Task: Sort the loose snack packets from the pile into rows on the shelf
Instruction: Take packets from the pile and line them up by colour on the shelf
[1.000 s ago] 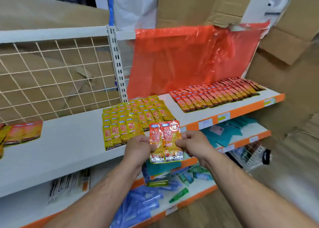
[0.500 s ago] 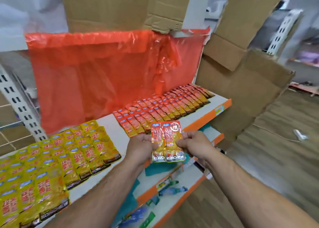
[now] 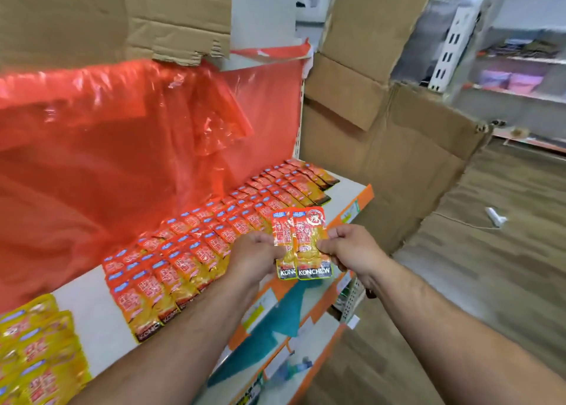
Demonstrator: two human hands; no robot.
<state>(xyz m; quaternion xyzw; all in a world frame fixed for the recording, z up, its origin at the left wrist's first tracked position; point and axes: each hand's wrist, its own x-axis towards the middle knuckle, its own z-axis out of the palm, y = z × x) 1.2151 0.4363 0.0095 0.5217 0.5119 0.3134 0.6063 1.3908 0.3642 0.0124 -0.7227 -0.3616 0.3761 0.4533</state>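
Much looks done: red rows of overlapping packets run the length of the shelf, with yellow rows at its left end. Two packets, side by side, are pinched by their edges in the curled fingers of the left hand and right hand, held just off the shelf's front and not yet laid down. The pile is out of view, so I cannot tell how many remain.
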